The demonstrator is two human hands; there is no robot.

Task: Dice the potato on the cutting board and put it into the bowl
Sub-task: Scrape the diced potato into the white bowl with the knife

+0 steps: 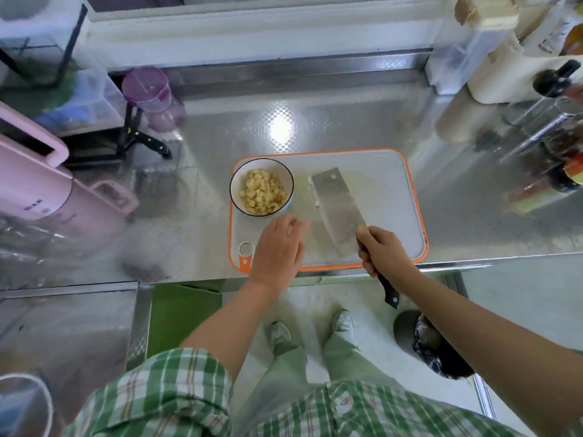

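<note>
A white cutting board with an orange rim (391, 184) lies on the steel counter. On its left end stands a white bowl (285, 176) with diced potato (263, 192) inside. A cleaver (336, 206) lies flat over the board's middle, a few small potato bits along its left edge. My right hand (383, 252) grips the cleaver's black handle at the board's near edge. My left hand (279, 246) hovers over the near left part of the board, just below the bowl, its blurred fingers loosely extended and holding nothing.
A pink appliance (47, 190) stands at the left, a purple-lidded jar (151, 96) and a black rack behind it. Bottles and containers (542, 121) crowd the right rear. A bin with a dark bag (432, 345) sits on the floor at the right.
</note>
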